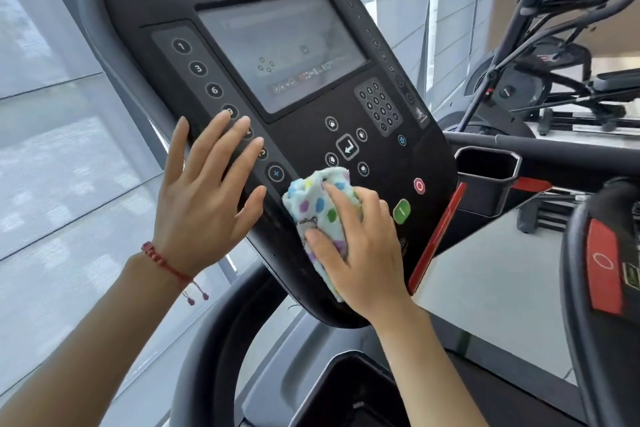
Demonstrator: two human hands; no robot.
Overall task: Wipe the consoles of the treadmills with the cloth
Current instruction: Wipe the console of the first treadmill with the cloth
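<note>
We see a person's two bare hands at work on the black console (277, 135) of a Star Trac treadmill, which tilts across the frame with its grey screen (280, 48) unlit and reflecting the room. The left hand (204, 201) lies flat and open against the console's left side, fingers spread over the lower buttons of the numbered column (197, 69), gripping nothing; a red cord bracelet (162, 262) circles its wrist. The right hand (360, 246) is closed over the cloth (318, 208), a white towel dotted in blue, green, purple and yellow, and presses it to the lower middle of the console face. The cloth sits just beside the round plus button (276, 173), below the cluster of arrow keys (347, 146), and left of the green start button (401, 210) and the red stop button (419, 185). We note a small numeric keypad (377, 107) to the right of the screen, and an empty-looking dark cup holder (485, 170) just beside the console's right edge. At the far right edge we see part of a neighbouring machine bearing a red panel (604, 270), with more gym equipment beyond it, near a pale window blind (69, 149) that fills the left of the frame.
</note>
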